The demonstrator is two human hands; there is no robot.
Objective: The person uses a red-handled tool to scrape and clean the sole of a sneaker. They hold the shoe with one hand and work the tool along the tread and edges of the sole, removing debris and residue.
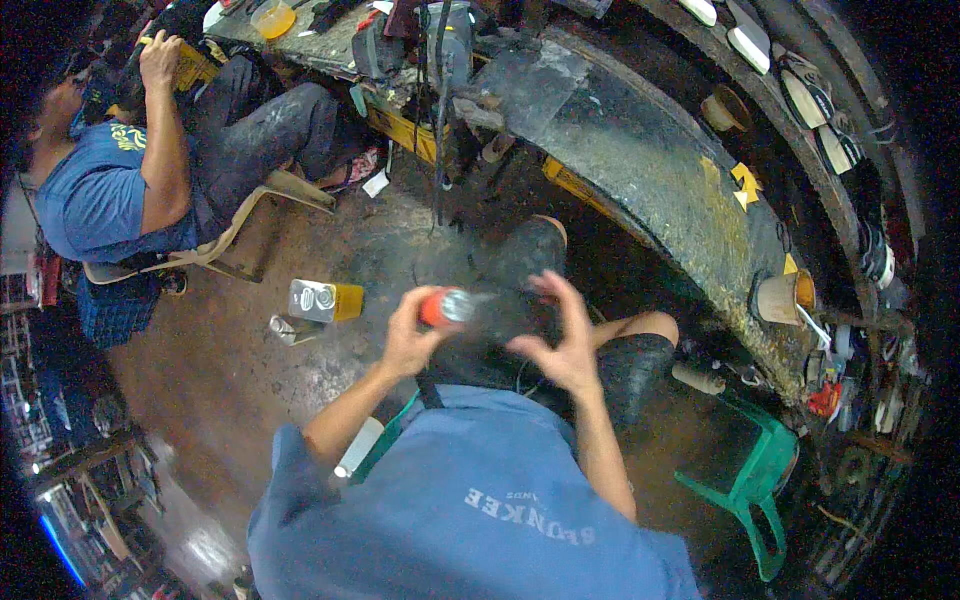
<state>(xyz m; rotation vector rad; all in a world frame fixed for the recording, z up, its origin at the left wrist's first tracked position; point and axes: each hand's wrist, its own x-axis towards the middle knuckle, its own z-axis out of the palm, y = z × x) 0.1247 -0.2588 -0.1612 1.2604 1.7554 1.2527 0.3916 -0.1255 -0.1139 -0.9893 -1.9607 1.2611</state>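
Note:
My left hand (406, 336) is wrapped round a small red-orange can (442, 307) with a silvery end, held in front of my lap. The silvery end points toward my right hand (565, 340), which hangs apart from the can with fingers spread and nothing in it. Motion blurs the can and the right fingertips a little. On the floor beyond my left hand stands a yellow rectangular tin (346, 302) with a pale top. A small whitish container (293, 328) is beside it.
A long, dark, stained workbench (625, 150) curves along the far right, with a pale bucket (778, 298) on it. Shoes (805, 95) line a rack behind. A green plastic chair (757, 465) stands at my right. At far left another person (120, 190) sits on a chair (235, 225).

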